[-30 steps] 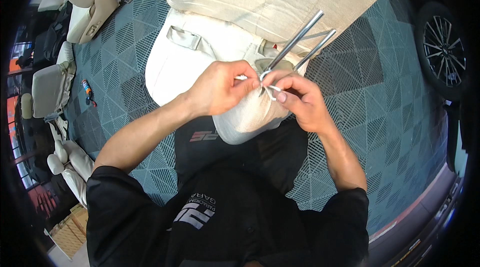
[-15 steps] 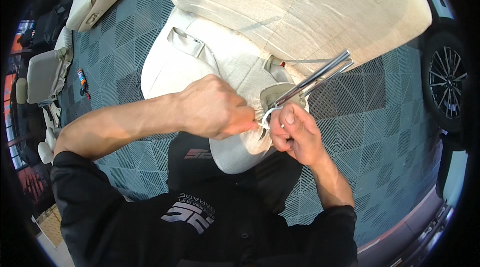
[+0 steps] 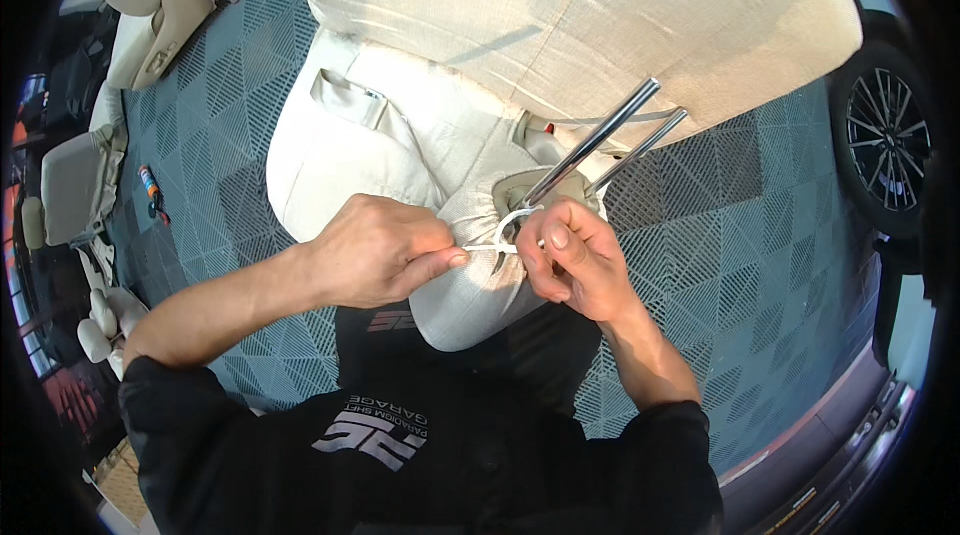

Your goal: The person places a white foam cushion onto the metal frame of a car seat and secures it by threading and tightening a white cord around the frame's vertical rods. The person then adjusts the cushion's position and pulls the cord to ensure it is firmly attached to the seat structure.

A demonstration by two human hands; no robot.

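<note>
Cord at the gathered fabric headrest is pinched by the left hand and gripped in the curled right hand; the hands have drawn apart, so it is probably tightening. Metal posts above the headrest crowd the right hand; floor tiles spread to the headrest's right.

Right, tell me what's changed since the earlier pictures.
The left hand and right hand have drawn apart since the first picture, stretching the white cord straight between them. Neither has visibly let go. The cream headrest stays at the lap, its two metal rods sticking out.
</note>
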